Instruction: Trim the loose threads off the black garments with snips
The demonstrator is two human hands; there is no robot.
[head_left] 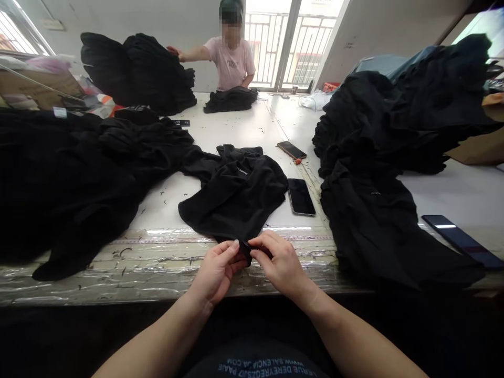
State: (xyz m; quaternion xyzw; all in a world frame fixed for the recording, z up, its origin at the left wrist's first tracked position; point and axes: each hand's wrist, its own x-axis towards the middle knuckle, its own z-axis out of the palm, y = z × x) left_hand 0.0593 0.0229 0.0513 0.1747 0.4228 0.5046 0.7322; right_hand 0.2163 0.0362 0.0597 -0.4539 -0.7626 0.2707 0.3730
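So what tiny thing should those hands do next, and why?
Probably smooth out the small bunched corner of the soft black cloth garment, because the left hand and right hand both pinch it with their fingers while it lies crumpled.

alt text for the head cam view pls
The left hand and right hand pinch a corner of a black garment at a white table's edge. Black clothing heaps on both sides, a phone lies nearby, and a co-worker opposite reaches toward another black pile.

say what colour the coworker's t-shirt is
The T-shirt is pale pink with dark print; head view.
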